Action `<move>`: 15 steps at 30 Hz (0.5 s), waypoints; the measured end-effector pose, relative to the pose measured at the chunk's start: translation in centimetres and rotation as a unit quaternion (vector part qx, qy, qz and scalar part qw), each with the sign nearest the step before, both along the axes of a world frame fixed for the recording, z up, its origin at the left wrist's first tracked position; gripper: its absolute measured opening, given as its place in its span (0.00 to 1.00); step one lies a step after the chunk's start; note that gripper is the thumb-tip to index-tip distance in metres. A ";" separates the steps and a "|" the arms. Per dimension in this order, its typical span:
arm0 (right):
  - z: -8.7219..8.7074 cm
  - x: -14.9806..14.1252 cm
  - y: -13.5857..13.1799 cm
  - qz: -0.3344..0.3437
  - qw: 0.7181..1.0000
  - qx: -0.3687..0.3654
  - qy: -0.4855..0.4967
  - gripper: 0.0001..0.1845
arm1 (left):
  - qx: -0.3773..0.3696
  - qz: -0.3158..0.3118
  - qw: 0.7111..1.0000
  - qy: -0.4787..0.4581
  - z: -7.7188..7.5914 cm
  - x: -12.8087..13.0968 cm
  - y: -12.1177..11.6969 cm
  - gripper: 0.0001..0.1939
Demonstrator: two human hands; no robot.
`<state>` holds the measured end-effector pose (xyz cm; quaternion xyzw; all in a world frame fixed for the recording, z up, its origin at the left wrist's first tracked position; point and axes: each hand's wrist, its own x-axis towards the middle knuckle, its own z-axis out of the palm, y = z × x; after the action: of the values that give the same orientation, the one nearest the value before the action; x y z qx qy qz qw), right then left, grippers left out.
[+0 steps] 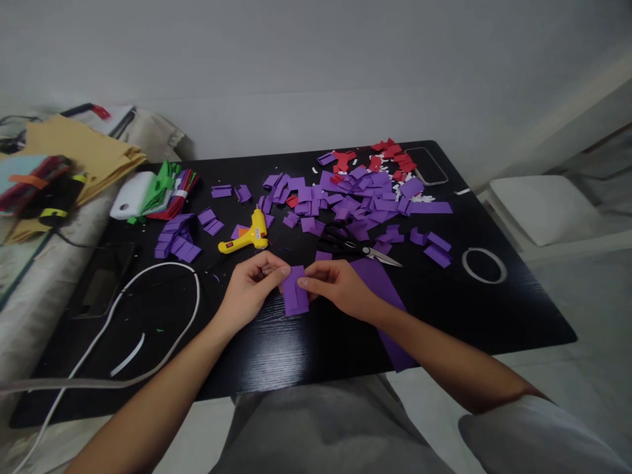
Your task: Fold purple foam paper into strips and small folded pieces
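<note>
Between both hands is a small folded piece of purple paper (296, 299), held upright over the front of the black table. My left hand (253, 284) pinches its left edge with thumb and fingers. On the opposite edge, my right hand (340, 284) presses it with the thumb, fingers curled behind. Just beyond my left hand lies a yellow glue gun (251, 236). Black-handled scissors (363, 249) rest behind my right hand, their blades pointing right. A larger purple sheet (380, 289) lies partly beneath my right forearm.
Many folded purple pieces (360, 194) and red scraps (395, 155) spread across the back. A white cable (197, 296) loops at left, near a dark phone (99, 283). Bundled coloured paper (165, 191) lies behind. A tape ring (486, 264) lies right. A white stool (536, 207) stands beyond the table.
</note>
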<state>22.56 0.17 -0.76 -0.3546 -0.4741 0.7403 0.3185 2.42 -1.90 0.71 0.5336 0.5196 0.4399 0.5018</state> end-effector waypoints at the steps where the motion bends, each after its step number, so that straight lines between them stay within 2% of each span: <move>1: 0.1 0.0 0.0 -0.002 1.000 0.002 -0.004 0.19 | -0.005 -0.010 1.000 -0.005 0.0 -0.1 0.0 0.10; 5: 0.1 0.1 0.0 0.001 1.000 0.004 -0.015 0.19 | -0.022 -0.041 0.999 -0.009 0.0 -0.2 0.1 0.10; 15: -0.4 0.1 -0.5 -0.027 0.997 0.048 -0.054 0.16 | -0.018 -0.063 0.997 0.033 -0.1 -0.1 0.1 0.15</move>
<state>22.61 -0.30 -1.18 -0.3909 -0.5154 0.6879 0.3292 2.28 -1.77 0.58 0.5704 0.5089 0.3805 0.5204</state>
